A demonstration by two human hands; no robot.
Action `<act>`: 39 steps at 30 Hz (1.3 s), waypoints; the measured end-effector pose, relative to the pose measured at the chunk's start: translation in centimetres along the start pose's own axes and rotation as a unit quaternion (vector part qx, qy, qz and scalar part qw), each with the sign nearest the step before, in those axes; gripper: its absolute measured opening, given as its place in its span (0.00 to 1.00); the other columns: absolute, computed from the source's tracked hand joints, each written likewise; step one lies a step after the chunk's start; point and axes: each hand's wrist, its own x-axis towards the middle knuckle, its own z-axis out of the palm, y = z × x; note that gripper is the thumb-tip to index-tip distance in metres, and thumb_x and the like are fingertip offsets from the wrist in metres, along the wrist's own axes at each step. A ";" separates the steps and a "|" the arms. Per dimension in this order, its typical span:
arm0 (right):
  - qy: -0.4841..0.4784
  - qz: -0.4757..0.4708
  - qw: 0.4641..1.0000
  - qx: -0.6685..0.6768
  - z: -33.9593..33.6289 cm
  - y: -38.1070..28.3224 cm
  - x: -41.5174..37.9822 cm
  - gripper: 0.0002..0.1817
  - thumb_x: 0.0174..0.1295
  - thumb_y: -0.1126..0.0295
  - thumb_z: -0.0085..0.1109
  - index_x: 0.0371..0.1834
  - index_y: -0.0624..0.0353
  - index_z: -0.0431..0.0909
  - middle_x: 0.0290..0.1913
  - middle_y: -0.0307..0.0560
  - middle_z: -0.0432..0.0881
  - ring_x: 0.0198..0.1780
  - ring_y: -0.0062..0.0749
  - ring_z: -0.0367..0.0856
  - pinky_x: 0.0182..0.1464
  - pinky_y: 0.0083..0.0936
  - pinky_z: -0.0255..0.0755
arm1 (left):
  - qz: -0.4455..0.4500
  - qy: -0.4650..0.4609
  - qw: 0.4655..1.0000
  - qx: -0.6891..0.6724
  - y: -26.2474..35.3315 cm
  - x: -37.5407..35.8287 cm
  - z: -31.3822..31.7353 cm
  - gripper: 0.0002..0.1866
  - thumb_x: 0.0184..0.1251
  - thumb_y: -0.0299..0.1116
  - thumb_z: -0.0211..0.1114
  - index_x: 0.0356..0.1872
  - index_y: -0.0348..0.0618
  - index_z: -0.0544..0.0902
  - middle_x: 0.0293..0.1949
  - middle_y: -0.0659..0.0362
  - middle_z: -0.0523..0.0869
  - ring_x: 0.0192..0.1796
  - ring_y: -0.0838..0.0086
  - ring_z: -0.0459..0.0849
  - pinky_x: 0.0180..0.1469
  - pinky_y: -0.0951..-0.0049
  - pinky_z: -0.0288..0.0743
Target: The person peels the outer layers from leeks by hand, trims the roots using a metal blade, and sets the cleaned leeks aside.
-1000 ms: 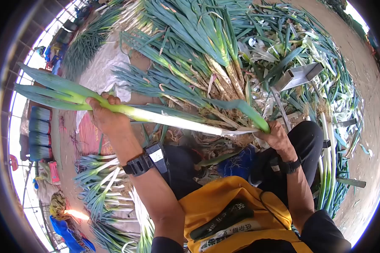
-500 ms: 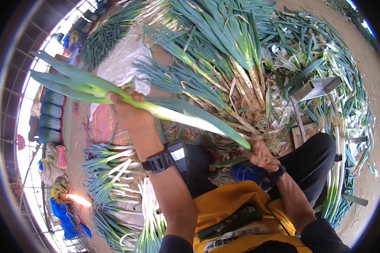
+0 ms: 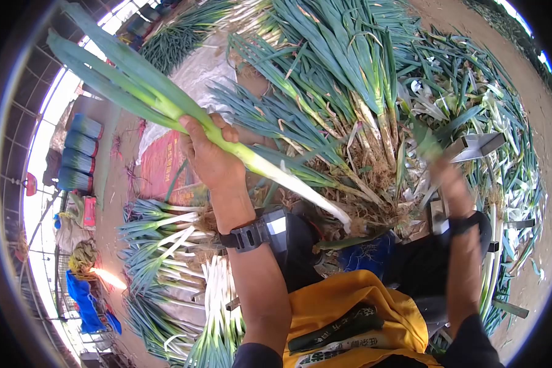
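My left hand is closed around a long, thick green onion. Its green leaves reach to the upper left, and its white stem slants down to the right, ending above the soil-covered roots in front of my knees. On the right, my right hand is smeared by motion beside a metal bracket. A blurred green onion leaf shows at its fingertips, and the fingers appear closed on it.
Uncleaned green onions with soil-covered roots are heaped ahead. Stripped leaves pile up on the right. White-stemmed green onions lie in rows at the lower left. A white sheet and a red sack lie beyond my left arm.
The outer leaf has come off the green onion's white stem. My right hand has swung up and right, away from the stem's lower end. My left hand still grips the green onion.
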 end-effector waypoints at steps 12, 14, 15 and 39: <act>0.247 -0.072 0.966 -0.013 -10.2 -16.0 -6.3 0.19 0.68 0.60 0.58 0.54 0.62 0.82 0.43 0.43 0.85 0.45 0.29 0.82 0.50 0.28 0.74 | -0.096 -0.091 0.985 -0.108 -1.1 -0.9 1.6 0.23 0.78 0.54 0.51 0.47 0.40 0.75 0.31 0.58 0.74 0.29 0.73 0.69 0.34 0.70 0.65; 0.070 -0.059 0.989 0.117 0.0 -19.5 -7.0 0.23 0.55 0.61 0.70 0.52 0.61 0.81 0.39 0.45 0.85 0.34 0.25 0.80 0.37 0.22 0.74 | -0.116 -0.108 0.980 -0.122 -1.6 -1.1 2.0 0.23 0.78 0.54 0.51 0.48 0.40 0.75 0.31 0.58 0.74 0.29 0.73 0.69 0.34 0.70 0.65; 0.042 -0.135 0.989 0.040 3.1 -22.0 -7.1 0.22 0.54 0.66 0.70 0.52 0.61 0.81 0.37 0.46 0.85 0.28 0.30 0.80 0.33 0.27 0.74 | -0.128 -0.118 0.975 -0.139 -1.8 -1.2 2.2 0.23 0.78 0.54 0.51 0.48 0.40 0.75 0.32 0.58 0.74 0.29 0.73 0.68 0.34 0.70 0.64; -0.071 -0.193 0.978 0.016 13.5 -23.7 -1.9 0.07 0.49 0.80 0.55 0.32 0.68 0.78 0.28 0.59 0.79 0.27 0.50 0.80 0.31 0.40 0.71 | -0.191 -0.209 0.936 -0.208 -1.4 -2.7 3.5 0.25 0.78 0.58 0.48 0.44 0.43 0.74 0.27 0.61 0.73 0.24 0.77 0.67 0.30 0.74 0.62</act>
